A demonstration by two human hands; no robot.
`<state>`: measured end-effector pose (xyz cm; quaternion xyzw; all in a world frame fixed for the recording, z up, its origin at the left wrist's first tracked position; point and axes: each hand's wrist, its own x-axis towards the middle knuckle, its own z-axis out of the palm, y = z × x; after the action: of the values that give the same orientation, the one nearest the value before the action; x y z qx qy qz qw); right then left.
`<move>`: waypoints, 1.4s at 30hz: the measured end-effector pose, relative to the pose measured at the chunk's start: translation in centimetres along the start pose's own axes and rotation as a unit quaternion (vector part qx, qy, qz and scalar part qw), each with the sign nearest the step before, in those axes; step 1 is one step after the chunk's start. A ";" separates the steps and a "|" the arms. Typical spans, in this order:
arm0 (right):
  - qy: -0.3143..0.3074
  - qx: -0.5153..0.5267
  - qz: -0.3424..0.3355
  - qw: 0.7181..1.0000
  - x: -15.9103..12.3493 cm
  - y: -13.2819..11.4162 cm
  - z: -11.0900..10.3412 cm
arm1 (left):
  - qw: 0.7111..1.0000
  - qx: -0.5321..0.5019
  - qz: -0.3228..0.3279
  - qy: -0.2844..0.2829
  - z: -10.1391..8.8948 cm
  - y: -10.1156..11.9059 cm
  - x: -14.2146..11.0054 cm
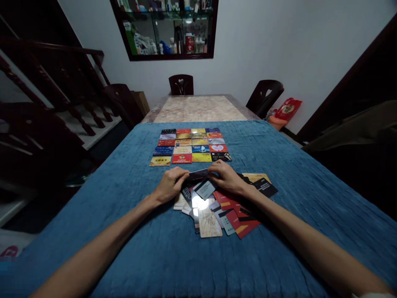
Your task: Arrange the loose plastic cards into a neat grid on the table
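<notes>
Between my two hands a dark card [198,174] is held by its ends, tilted so that I see it almost edge-on. My left hand [171,182] pinches its left end, and my right hand [226,176] has the right end between thumb and fingers. Right below lies a loose, overlapping pile of cards [211,219], among them red, black, grey and cream ones. A grey card with a dark stripe [205,189] rests on top of the pile. Beyond my hands, several cards [182,158] lie side by side in neat rows, edges close together.
A blue cloth [130,174] covers the near part of the table; the far part has a patterned cover [204,108]. Dark chairs [181,85] stand around it. A stair railing [68,99] is at the left, a red bag [289,108] at the right, and a glass cabinet [167,58] in the wall.
</notes>
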<state>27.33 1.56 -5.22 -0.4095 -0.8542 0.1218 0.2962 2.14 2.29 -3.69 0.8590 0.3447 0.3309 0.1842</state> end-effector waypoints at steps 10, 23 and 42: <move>0.083 0.041 0.022 0.995 0.3 -0.6 0.2 | 0.999 0.006 0.023 0.028 0.0 -0.7 -0.2; 0.141 -0.039 -0.045 0.988 2.8 -3.2 -0.5 | 0.999 0.021 0.010 0.045 0.2 -0.7 -0.3; 0.069 -0.157 -0.080 0.982 4.6 -3.5 1.4 | 0.987 0.039 0.019 0.157 -0.5 -0.3 -0.2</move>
<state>22.05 2.97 -2.89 -0.3887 -0.8702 -0.0664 0.2955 1.57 2.44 -3.63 0.8091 0.3656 0.4517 0.0874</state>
